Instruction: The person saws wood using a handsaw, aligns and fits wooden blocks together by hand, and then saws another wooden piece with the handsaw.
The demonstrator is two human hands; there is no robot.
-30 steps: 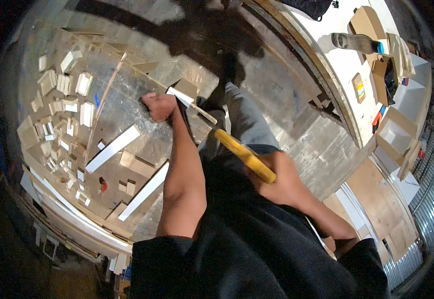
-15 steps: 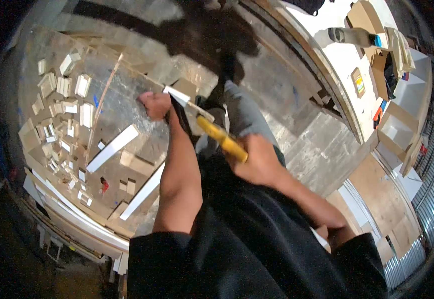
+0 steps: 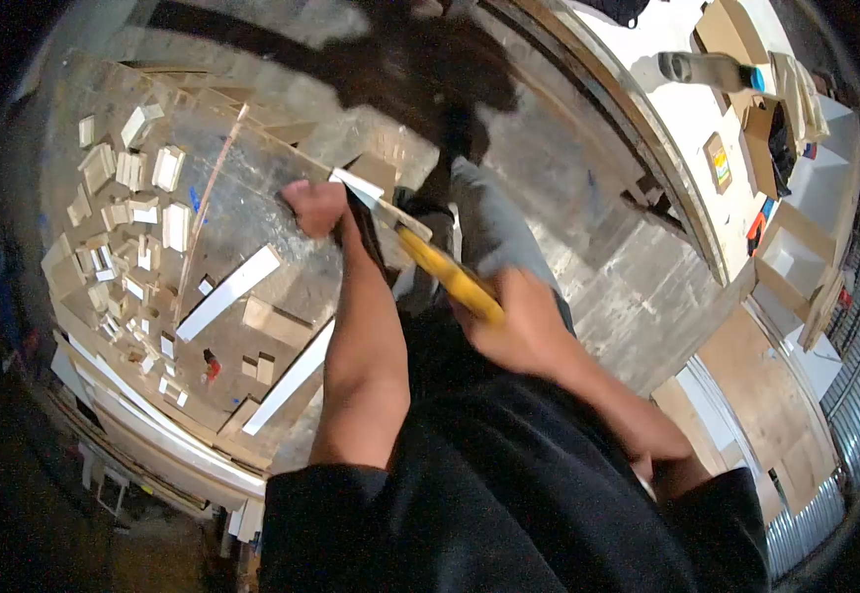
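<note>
My right hand is wrapped round the yellow handle of a tool that looks like a hand saw. It points up and left toward a narrow white-faced wood piece at the bench edge. The blade is blurred and mostly seen edge-on. My left hand is on the bench just left of that piece, its fingers curled; what lies under them is hidden.
The workbench holds two long white strips, many small wood blocks and a thin wooden stick. On the right, a white table carries a clear bottle and cardboard.
My right hand and the saw have shifted slightly right and down in view. The whole scene has also moved a little to the right; my left hand keeps its place on the bench.
</note>
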